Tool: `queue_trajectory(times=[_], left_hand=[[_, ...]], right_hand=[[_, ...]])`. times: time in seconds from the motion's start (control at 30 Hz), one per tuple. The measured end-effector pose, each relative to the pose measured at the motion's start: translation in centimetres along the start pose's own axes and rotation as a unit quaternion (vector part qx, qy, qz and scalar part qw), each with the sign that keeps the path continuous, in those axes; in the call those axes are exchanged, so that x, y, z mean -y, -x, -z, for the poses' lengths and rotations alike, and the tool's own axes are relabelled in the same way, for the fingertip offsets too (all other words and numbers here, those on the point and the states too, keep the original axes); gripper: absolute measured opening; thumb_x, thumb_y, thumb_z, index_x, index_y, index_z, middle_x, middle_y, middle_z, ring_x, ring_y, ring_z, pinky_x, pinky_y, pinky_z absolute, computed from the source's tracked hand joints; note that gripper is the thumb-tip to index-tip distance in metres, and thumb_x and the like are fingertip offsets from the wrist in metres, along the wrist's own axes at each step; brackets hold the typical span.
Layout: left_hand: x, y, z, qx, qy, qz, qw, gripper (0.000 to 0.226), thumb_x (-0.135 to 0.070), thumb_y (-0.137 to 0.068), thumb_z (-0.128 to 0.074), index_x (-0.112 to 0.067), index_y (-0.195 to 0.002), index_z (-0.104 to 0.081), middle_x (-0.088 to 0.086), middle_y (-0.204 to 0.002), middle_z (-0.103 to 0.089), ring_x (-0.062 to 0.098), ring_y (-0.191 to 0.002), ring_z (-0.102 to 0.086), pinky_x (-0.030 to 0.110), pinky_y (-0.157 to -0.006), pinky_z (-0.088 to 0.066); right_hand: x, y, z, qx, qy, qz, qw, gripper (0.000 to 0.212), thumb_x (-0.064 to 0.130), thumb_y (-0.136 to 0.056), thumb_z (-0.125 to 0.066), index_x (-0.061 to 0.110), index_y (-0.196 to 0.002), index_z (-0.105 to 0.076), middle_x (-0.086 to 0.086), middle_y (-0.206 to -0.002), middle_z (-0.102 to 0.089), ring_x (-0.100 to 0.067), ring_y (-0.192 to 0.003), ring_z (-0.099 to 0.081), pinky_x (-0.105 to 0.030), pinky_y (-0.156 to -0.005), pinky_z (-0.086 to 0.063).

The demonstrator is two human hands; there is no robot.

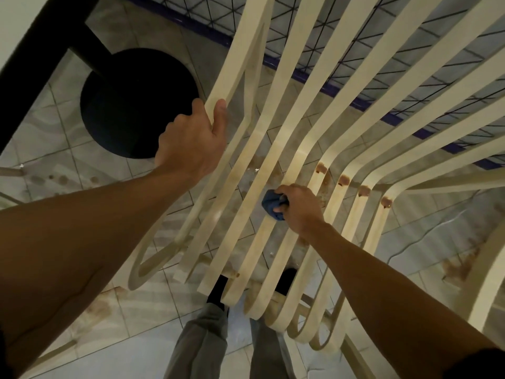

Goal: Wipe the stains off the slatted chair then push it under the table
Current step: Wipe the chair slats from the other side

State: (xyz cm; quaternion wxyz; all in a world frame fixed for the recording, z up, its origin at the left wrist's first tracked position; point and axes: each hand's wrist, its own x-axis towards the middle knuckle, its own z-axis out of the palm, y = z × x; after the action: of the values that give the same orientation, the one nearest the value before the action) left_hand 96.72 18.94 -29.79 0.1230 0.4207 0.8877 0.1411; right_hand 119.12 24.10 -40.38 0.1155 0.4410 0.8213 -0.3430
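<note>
The left hand (191, 138) holds the outermost left slat of the slatted chair (246, 50). The right hand (297, 206) presses a cloth (270, 205) on a middle slat, and the stains (343, 180) lie just right of it. The table base (136, 102) stands left of the chair; the feet (216, 291) seem to be under its front edge.

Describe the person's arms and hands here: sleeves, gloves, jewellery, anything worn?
Left hand and right hand are bare: no gloves, rings or watch visible. Both forearms are uncovered; a dark sleeve shows at the right arm's upper end, and a dark sliver at the left's.
</note>
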Motion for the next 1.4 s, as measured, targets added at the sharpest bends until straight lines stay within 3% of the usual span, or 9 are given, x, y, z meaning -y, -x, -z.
queue_trajectory(times=[0.37,0.6,0.83,0.97,1.07,1.17,1.23,1.3,1.4], left_hand=[[-0.3,0.0,0.2,0.013,-0.001,0.025,1.000,0.060,-0.059,-0.099,-0.017,-0.010,-0.117,-0.046,0.018,-0.102,-0.060,0.036,-0.089,-0.060,0.051,-0.077,-0.054],[-0.4,-0.1,0.2,0.024,-0.005,0.032,0.999,0.061,-0.059,-0.100,-0.017,-0.010,-0.119,-0.046,0.010,-0.094,-0.050,0.027,-0.081,-0.049,0.041,-0.071,-0.046],[-0.2,-0.2,0.1,0.021,-0.002,0.031,0.999,0.061,-0.061,-0.099,-0.016,-0.011,-0.117,-0.047,0.011,-0.094,-0.055,0.029,-0.083,-0.058,0.044,-0.073,-0.052],[-0.2,-0.3,0.0,0.026,-0.004,0.037,0.999,0.064,-0.062,-0.098,-0.015,-0.011,-0.120,-0.046,0.015,-0.103,-0.059,0.030,-0.088,-0.060,0.047,-0.077,-0.053],[-0.2,-0.3,0.0,0.020,-0.009,0.035,0.999,0.063,-0.061,-0.099,-0.016,-0.010,-0.120,-0.047,0.013,-0.100,-0.056,0.026,-0.083,-0.056,0.038,-0.068,-0.046],[-0.3,-0.2,0.0,0.015,-0.009,0.031,0.999,0.063,-0.060,-0.099,-0.017,-0.010,-0.122,-0.047,0.013,-0.101,-0.056,0.025,-0.082,-0.052,0.037,-0.067,-0.041],[-0.2,-0.1,-0.1,0.011,-0.003,0.027,1.000,0.064,-0.061,-0.099,-0.017,-0.010,-0.123,-0.048,0.014,-0.105,-0.059,0.025,-0.084,-0.056,0.037,-0.069,-0.047],[-0.2,-0.2,0.0,0.008,0.002,0.023,1.000,0.065,-0.062,-0.099,-0.017,-0.011,-0.123,-0.048,0.014,-0.106,-0.060,0.027,-0.087,-0.060,0.042,-0.075,-0.053],[-0.2,-0.1,0.1,0.011,0.007,0.030,0.999,0.066,-0.062,-0.098,-0.015,-0.011,-0.123,-0.048,0.016,-0.106,-0.059,0.031,-0.091,-0.059,0.049,-0.080,-0.052]], right_hand=[[0.4,2.0,-0.9,0.078,0.041,0.062,0.994,0.034,0.004,-0.086,-0.066,0.008,-0.120,-0.065,-0.012,-0.107,-0.062,-0.028,-0.100,-0.058,-0.035,-0.084,-0.048],[0.4,1.5,-0.6,-0.012,0.003,0.003,1.000,0.023,0.000,-0.081,-0.066,0.005,-0.103,-0.070,-0.012,-0.099,-0.063,-0.027,-0.094,-0.059,-0.020,-0.072,-0.035],[0.8,4.1,-2.1,0.039,0.010,0.025,0.999,0.025,0.003,-0.088,-0.065,0.011,-0.111,-0.068,-0.005,-0.102,-0.062,-0.014,-0.086,-0.056,-0.009,-0.059,-0.035],[1.0,3.8,-1.9,0.060,0.009,0.053,0.997,0.029,-0.002,-0.088,-0.061,0.006,-0.115,-0.068,-0.008,-0.101,-0.063,-0.015,-0.084,-0.059,-0.011,-0.068,-0.039],[0.8,2.9,-1.6,0.027,0.008,0.043,0.999,0.024,-0.004,-0.083,-0.061,0.004,-0.103,-0.071,-0.012,-0.094,-0.065,-0.023,-0.085,-0.058,-0.028,-0.073,-0.046],[1.0,3.3,-2.1,-0.024,-0.050,0.018,0.998,0.021,-0.011,-0.077,-0.055,0.001,-0.085,-0.070,-0.012,-0.081,-0.064,-0.022,-0.072,-0.056,-0.022,-0.062,-0.039],[1.1,4.0,-2.6,-0.045,-0.058,-0.001,0.997,0.025,-0.010,-0.082,-0.055,0.001,-0.098,-0.071,-0.012,-0.091,-0.065,-0.020,-0.079,-0.056,-0.021,-0.065,-0.040],[1.2,4.7,-3.1,-0.043,-0.036,-0.015,0.998,0.033,-0.001,-0.088,-0.060,0.006,-0.119,-0.066,-0.011,-0.108,-0.065,-0.022,-0.095,-0.058,-0.026,-0.079,-0.045],[1.2,5.9,-4.0,-0.010,-0.015,0.010,1.000,0.036,0.007,-0.090,-0.063,0.010,-0.126,-0.063,-0.012,-0.113,-0.063,-0.028,-0.106,-0.056,-0.029,-0.086,-0.045]])
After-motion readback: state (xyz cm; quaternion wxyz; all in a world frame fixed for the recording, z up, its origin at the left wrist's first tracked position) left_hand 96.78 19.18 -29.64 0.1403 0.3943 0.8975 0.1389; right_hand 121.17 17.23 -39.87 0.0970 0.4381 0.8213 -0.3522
